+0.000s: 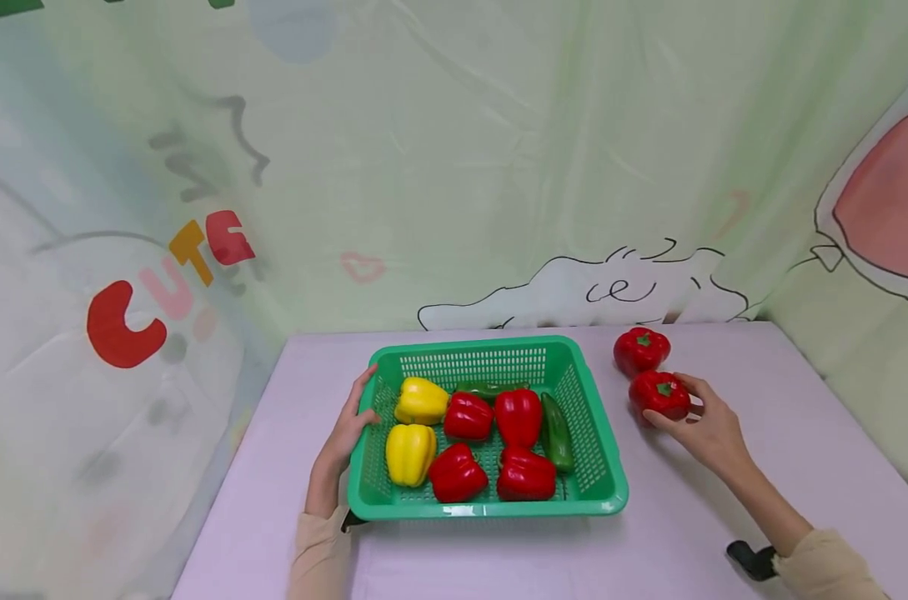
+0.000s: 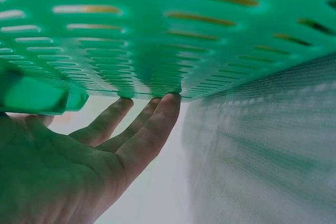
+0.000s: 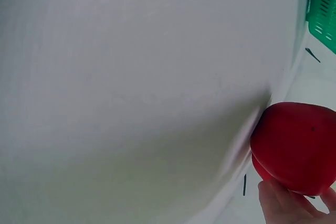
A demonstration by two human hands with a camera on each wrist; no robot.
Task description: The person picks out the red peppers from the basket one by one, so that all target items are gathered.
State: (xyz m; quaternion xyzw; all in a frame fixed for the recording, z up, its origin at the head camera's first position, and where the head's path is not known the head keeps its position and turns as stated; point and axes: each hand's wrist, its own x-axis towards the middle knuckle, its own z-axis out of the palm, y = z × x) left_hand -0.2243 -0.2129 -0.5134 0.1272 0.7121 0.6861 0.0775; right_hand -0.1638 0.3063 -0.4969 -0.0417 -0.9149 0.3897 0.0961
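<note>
A green plastic basket (image 1: pixel 487 510) holds two yellow bell peppers (image 1: pixel 411 454), several red bell peppers (image 1: pixel 519 417) and two long green peppers (image 1: pixel 556 433). My left hand (image 1: pixel 341 433) grips its left side, thumb over the rim. In the left wrist view, the fingers (image 2: pixel 149 129) reach up against the slotted outer wall. To the right of the basket, my right hand (image 1: pixel 704 425) holds a red bell pepper (image 1: pixel 659 395) between thumb and fingers. Another red bell pepper (image 1: pixel 641 351) lies just behind that one. The right wrist view shows the held pepper's smooth side above the fingertips (image 3: pixel 270 195).
A pale cloth covers the table (image 1: pixel 454 567). Behind it and on both sides hangs a printed curtain (image 1: pixel 454 167) with letters and drawings. A black strap piece (image 1: pixel 754 560) sits beside the right sleeve (image 1: pixel 829 567).
</note>
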